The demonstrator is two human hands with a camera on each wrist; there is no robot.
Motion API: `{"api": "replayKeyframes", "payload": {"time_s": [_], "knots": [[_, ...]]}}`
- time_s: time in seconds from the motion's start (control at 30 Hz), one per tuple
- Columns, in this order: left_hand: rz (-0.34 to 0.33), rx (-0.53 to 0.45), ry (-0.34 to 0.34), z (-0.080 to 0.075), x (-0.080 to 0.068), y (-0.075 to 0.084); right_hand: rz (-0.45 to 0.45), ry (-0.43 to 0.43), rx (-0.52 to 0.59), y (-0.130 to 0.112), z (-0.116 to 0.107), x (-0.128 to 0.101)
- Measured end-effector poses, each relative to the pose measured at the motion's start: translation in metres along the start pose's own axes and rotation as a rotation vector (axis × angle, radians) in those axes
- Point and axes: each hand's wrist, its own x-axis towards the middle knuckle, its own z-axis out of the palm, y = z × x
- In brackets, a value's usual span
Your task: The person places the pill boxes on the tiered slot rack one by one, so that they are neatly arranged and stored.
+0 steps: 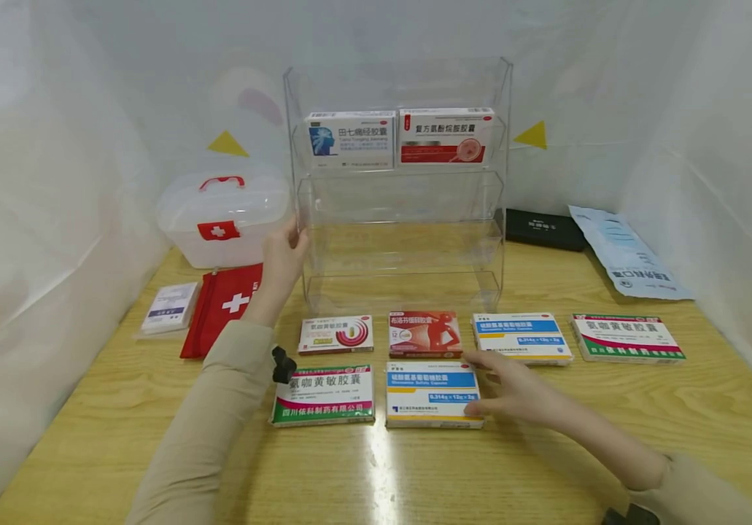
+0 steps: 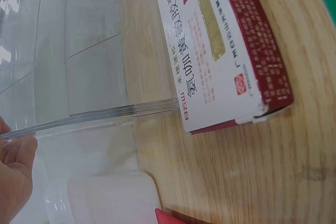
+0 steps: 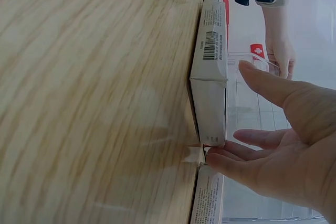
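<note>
Head view: a pale wood-grain table [image 1: 546, 467] with a glossy finish carries a clear acrylic tiered rack [image 1: 402, 182], rigid and transparent, with two flat cardboard medicine boxes on its upper shelf. The left hand [image 1: 284, 255] grips the rack's left upright edge, fingers curled round it. Six more flat rectangular cartons lie in two rows before the rack. The right hand [image 1: 513, 386] lies flat with straight fingers, fingertips against the right edge of the blue-and-white box [image 1: 432, 394], which lies flat in the front row, right of the green-and-pink box [image 1: 324, 394]. A translucent plastic first-aid case [image 1: 221, 215] and a red fabric pouch [image 1: 221, 306] stand at left.

Left wrist view: the rack's acrylic edge [image 2: 94, 116] shows layered and glassy; a maroon-sided carton [image 2: 226, 45] lies just beside it on the wood.

Right wrist view: the blue-and-white box [image 3: 210, 77] is seen edge-on, a thin white card side with a barcode. The right hand's fingers [image 3: 231, 156] are extended, tips touching the box's corner.
</note>
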Motion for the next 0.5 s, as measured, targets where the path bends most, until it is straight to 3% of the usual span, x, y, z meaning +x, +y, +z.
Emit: {"api": "replayKeyframes", "payload": {"time_s": [0.3,0.5], "knots": [[-0.011,-0.010,-0.002,-0.001,0.000,0.001,0.050,0.001,-0.127,-0.005,0.006,0.002],[-0.004,0.012,0.008,0.000,0.001,-0.001,0.049,0.050,-0.208,-0.007,0.011,0.002]]}}
